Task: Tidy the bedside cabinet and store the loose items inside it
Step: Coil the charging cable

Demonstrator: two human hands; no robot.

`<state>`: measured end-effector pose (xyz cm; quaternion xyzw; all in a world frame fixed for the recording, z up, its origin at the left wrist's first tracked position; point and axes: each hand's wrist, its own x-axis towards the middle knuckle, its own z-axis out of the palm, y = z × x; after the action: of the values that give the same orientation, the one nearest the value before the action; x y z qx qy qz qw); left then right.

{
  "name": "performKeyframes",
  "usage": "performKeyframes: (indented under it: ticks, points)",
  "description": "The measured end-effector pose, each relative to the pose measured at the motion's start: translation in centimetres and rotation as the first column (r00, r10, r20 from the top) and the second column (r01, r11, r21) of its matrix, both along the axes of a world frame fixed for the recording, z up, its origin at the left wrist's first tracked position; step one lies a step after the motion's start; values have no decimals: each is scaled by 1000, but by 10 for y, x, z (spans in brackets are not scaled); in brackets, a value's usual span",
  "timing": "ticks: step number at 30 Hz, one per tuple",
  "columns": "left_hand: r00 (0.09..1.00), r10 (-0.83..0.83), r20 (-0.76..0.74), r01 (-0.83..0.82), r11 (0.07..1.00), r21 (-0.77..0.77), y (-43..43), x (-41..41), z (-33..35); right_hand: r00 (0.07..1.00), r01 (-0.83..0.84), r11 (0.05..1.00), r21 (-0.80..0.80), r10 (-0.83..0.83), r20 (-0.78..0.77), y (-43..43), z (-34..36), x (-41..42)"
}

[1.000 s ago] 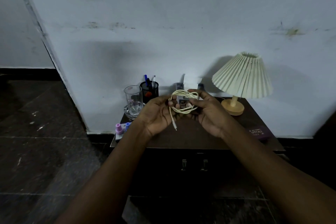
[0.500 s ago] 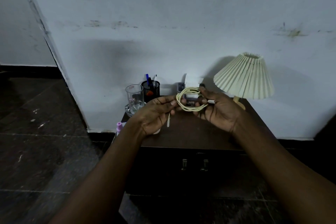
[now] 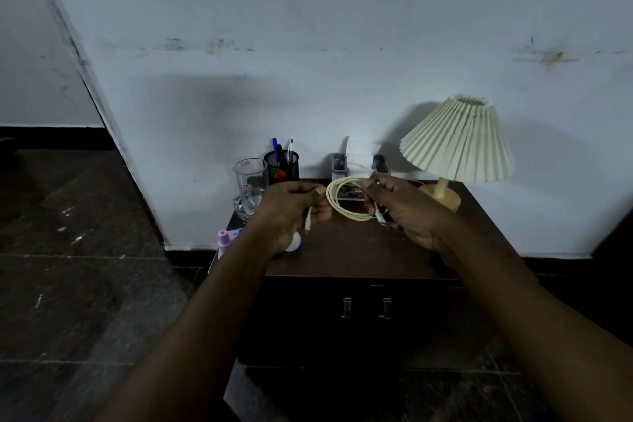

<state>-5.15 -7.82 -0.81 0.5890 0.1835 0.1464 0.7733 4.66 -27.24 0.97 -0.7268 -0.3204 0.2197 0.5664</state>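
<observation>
A pale yellow cable (image 3: 337,200) is coiled in a loop between my two hands, above the dark brown bedside cabinet (image 3: 356,247). My left hand (image 3: 291,209) pinches one side of the coil, and a white plug end hangs below its fingers. My right hand (image 3: 400,209) grips the other side of the coil, with a second plug end by its fingers. The cabinet's two doors with metal handles (image 3: 365,308) are closed.
On the cabinet stand a glass mug (image 3: 250,183), a black mesh pen holder (image 3: 281,164), a small grey box (image 3: 339,166), a pleated cream lamp (image 3: 457,142), small purple-capped bottles (image 3: 223,239) and a white round object (image 3: 294,243). The wall is right behind.
The coil has been wound tighter and its loose tail shortened. My hands have drawn slightly apart, and the loop has turned more edge-on between them.
</observation>
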Motion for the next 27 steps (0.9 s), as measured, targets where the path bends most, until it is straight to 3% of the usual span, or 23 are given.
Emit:
performKeyframes:
  ticks: [2, 3, 5, 7, 9, 11, 13, 16, 19, 22, 24, 27]
  points:
    - [992, -124, 5, 117, 921, -371, -6, -3, 9, 995, 70, 998, -4, -69, 74, 4, -5, 0]
    - [984, -180, 22, 169, 867, -469, -7, -5, 11, 989, 109, 994, 2, -109, 105, 4, -6, 2]
    - [962, -269, 40, 251, 822, -512, -5, -11, 13, 962, 158, 987, 16, -158, 223, 5, -7, 5]
    - [956, -292, 24, 266, 835, -481, -3, -15, 14, 880, 211, 977, -7, -187, 436, 3, -8, 8]
    - [968, -243, 53, 235, 824, -516, -2, -15, 14, 757, 272, 962, -30, -194, 624, 0, -11, 10]
    - [980, -162, 117, 200, 785, -587, -5, -11, 14, 715, 271, 962, -30, -180, 676, 1, -13, 8]
    - [986, -63, 156, 144, 794, -591, -13, -5, 12, 788, 226, 974, -22, -169, 592, 5, -12, 1]
    - [972, 82, 219, 45, 854, -518, -27, 4, 8, 969, 162, 982, 94, -176, 171, 13, -11, -7]
    - [936, 210, 284, -92, 922, -377, -35, 7, 6, 975, 143, 957, 252, -92, -201, 17, -8, -13]
    - [897, 280, 343, -290, 957, -22, -42, 6, 5, 936, 158, 941, 300, -46, -349, 17, -3, -18]
    - [857, 307, 413, -438, 856, 273, -46, 3, 2, 922, 171, 937, 304, -44, -384, 19, -2, -22]
    - [798, 291, 528, -561, 680, 472, -53, -1, 1, 915, 160, 922, 352, -5, -403, 20, -1, -22]
